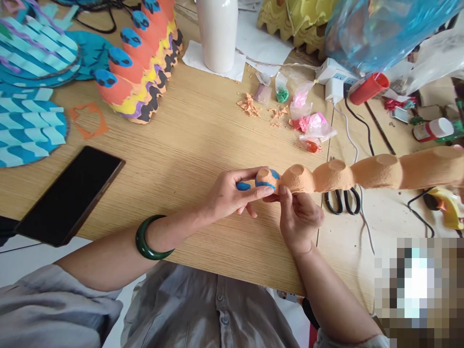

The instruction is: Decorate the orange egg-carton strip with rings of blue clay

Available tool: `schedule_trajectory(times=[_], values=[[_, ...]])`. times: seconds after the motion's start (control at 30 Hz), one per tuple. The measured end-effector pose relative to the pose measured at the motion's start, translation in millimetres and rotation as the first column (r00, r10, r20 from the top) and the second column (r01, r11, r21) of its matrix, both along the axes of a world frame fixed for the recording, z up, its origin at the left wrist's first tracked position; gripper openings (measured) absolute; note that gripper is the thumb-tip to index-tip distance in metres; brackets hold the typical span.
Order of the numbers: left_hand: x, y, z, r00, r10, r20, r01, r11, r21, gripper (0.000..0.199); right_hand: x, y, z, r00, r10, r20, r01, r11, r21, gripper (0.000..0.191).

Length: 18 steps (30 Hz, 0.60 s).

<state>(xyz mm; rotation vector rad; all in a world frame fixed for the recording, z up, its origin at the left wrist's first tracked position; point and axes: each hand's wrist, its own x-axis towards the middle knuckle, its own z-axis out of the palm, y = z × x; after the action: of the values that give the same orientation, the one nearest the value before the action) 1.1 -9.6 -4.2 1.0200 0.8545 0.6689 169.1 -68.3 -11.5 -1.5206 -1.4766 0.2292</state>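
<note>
My left hand [232, 193], with a dark green bangle [152, 237] on its wrist, pinches the end cup of a long orange pulp-like strip [377, 174]. That end cup [266, 179] has blue clay pressed around it in bands. A small blue clay piece [242, 186] lies against my left fingers. My right hand [299, 217] grips the strip from below, just behind the end cup. The strip runs right across the table, and its far end leaves the picture.
A finished orange and blue segmented piece [134, 63] and teal woven discs [36, 48] lie at the far left. A black phone [68, 193], black-handled scissors [342, 200], a white bottle [217, 34], small bags of coloured clay [308, 111] and a power strip [335, 70] share the wooden table [181, 130].
</note>
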Motion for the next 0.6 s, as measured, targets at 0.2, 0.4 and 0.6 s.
schedule_trajectory(times=[0.2,0.4,0.6], values=[[0.8,-1.3,-0.9,0.999,0.008,0.035,-0.010,0.999,0.050,0.054,0.2,-2.8,0.2,0.995,0.050,-0.085,-0.053,0.998,-0.030,0.027],[-1.8,-0.1,-0.3,1.000,0.000,0.031,-0.001,0.999,0.041,0.050,6.4,0.1,2.9,0.948,0.015,-0.319,-0.077,0.980,-0.184,0.034],[-1.9,1.9,-0.3,1.000,0.001,0.025,-0.002,0.999,0.045,0.050,10.7,6.3,4.1,0.882,0.026,-0.471,-0.151,0.962,-0.229,0.038]])
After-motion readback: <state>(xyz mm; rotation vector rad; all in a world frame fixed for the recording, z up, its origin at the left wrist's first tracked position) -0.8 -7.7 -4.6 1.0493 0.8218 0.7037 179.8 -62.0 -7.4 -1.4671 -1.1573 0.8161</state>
